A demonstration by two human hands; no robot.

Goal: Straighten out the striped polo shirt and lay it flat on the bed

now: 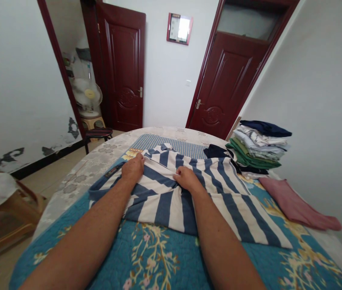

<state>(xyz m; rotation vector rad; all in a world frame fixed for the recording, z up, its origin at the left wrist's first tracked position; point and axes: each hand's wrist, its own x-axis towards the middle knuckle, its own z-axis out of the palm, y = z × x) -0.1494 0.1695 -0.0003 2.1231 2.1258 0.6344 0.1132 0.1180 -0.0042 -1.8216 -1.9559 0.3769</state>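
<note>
A blue-and-white striped garment [216,193] lies spread on the bed, over a teal floral quilt [147,257]. My left hand [133,168] rests on the garment's far left part, fingers curled down and pinching its cloth. My right hand [186,178] is at the middle of the garment, fingers closed on a fold of the fabric. Both forearms reach across the quilt from the near edge.
A stack of folded clothes [258,147] sits at the bed's far right by the wall. A pink folded cloth [295,205] lies on the right. Two dark red doors [228,88] stand ahead, a fan [88,94] and stool at left, a wooden chair [4,213] nearer left.
</note>
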